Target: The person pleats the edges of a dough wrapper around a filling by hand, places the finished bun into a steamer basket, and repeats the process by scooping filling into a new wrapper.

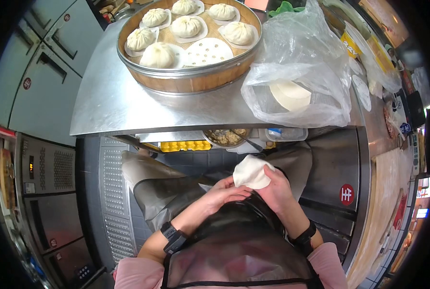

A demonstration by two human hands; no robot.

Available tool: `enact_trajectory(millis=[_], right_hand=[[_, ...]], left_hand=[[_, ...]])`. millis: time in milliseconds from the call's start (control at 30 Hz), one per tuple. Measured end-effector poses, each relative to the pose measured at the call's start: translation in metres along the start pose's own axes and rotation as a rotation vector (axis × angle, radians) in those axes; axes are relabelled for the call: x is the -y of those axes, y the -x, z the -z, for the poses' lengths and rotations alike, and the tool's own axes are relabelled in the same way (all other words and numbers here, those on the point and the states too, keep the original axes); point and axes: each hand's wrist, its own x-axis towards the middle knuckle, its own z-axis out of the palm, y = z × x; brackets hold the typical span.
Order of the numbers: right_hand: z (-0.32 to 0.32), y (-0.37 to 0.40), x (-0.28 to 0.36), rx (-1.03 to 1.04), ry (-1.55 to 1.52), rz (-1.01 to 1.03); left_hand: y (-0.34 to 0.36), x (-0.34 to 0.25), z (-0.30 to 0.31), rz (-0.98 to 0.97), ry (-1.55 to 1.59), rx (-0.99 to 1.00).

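Observation:
A round white dough wrapper [251, 172] is held up in front of my lap, slightly bent. With the thumb on its upper face, my right hand [277, 190] grips it at the right edge. Fingers of my left hand [228, 191] hold its lower left edge, partly beneath it. Beyond the hands, a bowl of chopped filling [222, 136] with a spoon [246, 139] in it sits below the tabletop. On the table is a bamboo steamer [191, 84] with several pleated buns [186, 26] on paper liners.
A clear plastic bag [306, 62] with round white wrappers [291, 94] inside lies on the steel table [104, 103]. One perforated liner [208, 52] in the steamer has no bun. A yellow tray [186, 145] and a plastic container [286, 134] are under the table edge.

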Motion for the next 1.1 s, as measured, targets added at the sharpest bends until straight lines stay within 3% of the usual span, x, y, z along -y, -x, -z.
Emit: enact_trajectory(millis=[67, 133, 200, 267, 333, 367, 400, 467, 500, 567, 600, 667, 700, 733, 800, 867, 900, 933, 1033, 1100], right_hand=[[0.001, -0.005, 0.005, -0.030, -0.003, -0.008], [0.000, -0.009, 0.007, -0.044, 0.207, -0.015], [-0.012, -0.013, 0.010, 0.051, 0.243, -0.091], [-0.016, -0.023, 0.006, 0.148, 0.274, -0.160], [-0.010, -0.038, -0.004, 0.103, 0.772, 0.270], [-0.024, -0.037, -0.003, 0.028, 0.865, 0.364], [-0.032, -0.039, -0.004, 0.030, 0.866, 0.356], [-0.046, -0.046, -0.007, -0.067, 1.582, 1.011], [-0.052, -0.053, -0.011, -0.020, 1.696, 1.109], [-0.078, -0.061, -0.025, 0.004, 1.868, 1.202], [-0.080, -0.068, -0.040, 0.101, 1.848, 1.135], [-0.088, -0.065, -0.055, 0.253, 1.801, 1.183], [-0.087, -0.063, -0.057, 0.251, 1.804, 1.186], [-0.086, -0.061, -0.060, 0.378, 1.742, 1.216], [-0.076, -0.067, -0.059, 0.509, 1.677, 1.244], [-0.046, -0.085, -0.038, 0.343, 1.571, 1.286], [-0.036, -0.090, -0.028, 0.132, 1.718, 1.188], [-0.025, -0.094, -0.017, -0.085, 1.850, 1.079], [0.018, -0.119, -0.010, -0.167, 2.080, 0.947], [0.039, -0.130, -0.022, -0.137, 2.191, 0.591]], left_hand=[[-0.005, 0.002, 0.010, -0.017, 0.037, -0.066], [-0.009, 0.004, 0.018, -0.027, 0.078, -0.143], [-0.019, 0.004, 0.018, -0.090, 0.356, -0.074], [-0.016, -0.003, 0.011, -0.165, 0.368, -0.014], [-0.010, -0.015, 0.002, -0.330, 0.842, 0.142], [-0.013, -0.016, 0.007, -0.351, 0.940, 0.278], [-0.011, -0.019, 0.006, -0.353, 0.946, 0.273], [-0.007, -0.027, -0.001, -0.394, 0.917, 0.317], [-0.006, -0.026, -0.004, -0.388, 0.921, 0.314], [-0.006, -0.026, -0.008, -0.338, 0.795, 0.126], [-0.011, -0.021, -0.009, -0.332, 0.794, 0.128], [-0.028, -0.007, -0.003, -0.725, 0.704, 0.307], [-0.029, -0.008, 0.007, -0.572, 0.772, 0.343], [-0.028, -0.004, 0.015, -0.532, 0.838, 0.387], [-0.017, 0.000, 0.014, -0.648, 0.842, 0.313], [-0.001, -0.002, 0.035, -0.420, 0.675, -0.181], [0.006, -0.012, 0.039, -0.373, 1.211, 0.216], [0.011, -0.018, 0.035, -0.434, 0.923, -0.018], [0.010, -0.015, 0.061, -0.507, 0.979, -0.066], [0.011, -0.024, 0.059, -0.519, 0.959, -0.097]])
